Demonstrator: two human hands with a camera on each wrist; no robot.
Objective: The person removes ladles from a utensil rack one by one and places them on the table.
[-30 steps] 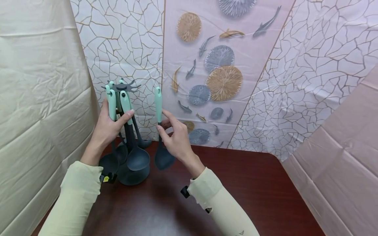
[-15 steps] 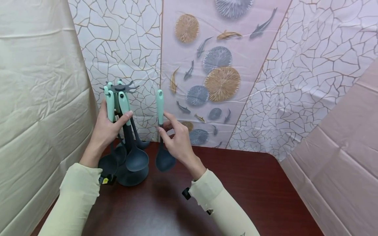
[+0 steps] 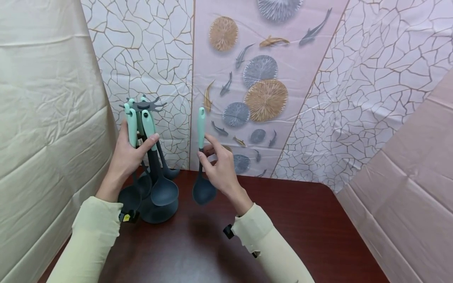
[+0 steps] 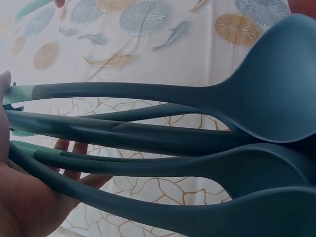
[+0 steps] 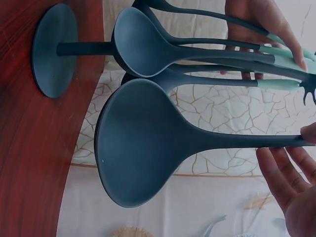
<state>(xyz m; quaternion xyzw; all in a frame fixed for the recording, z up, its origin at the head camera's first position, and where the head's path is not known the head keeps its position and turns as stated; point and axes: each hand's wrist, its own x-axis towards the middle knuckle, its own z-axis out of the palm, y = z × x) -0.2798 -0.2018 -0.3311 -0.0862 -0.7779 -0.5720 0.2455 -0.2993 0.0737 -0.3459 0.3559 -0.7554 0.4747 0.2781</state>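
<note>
My left hand (image 3: 128,157) is wrapped around the utensil stand (image 3: 160,214) and the mint-green handles hanging on it, its thumb across the front ladle (image 3: 164,192). Several dark blue-grey utensils hang bowl-down round the stand's post, seen close up beside the left palm (image 4: 32,202). To the right, my right hand (image 3: 223,169) pinches a cooking spoon (image 3: 204,192) just below its green handle. That spoon hangs upright, bowl down and apart from the stand. In the right wrist view its wide bowl (image 5: 138,143) shows large, with thumb and fingers (image 5: 276,173) on its dark neck.
A dark red-brown table (image 3: 301,224) extends to the right and front. Patterned cloth (image 3: 155,55) hangs behind it, with a pale cloth wall (image 3: 53,129) close to the left arm and another (image 3: 407,177) on the right.
My right hand has moved right with the cooking spoon, widening the space between it and the stand. The left hand keeps its hold on the stand and handles.
</note>
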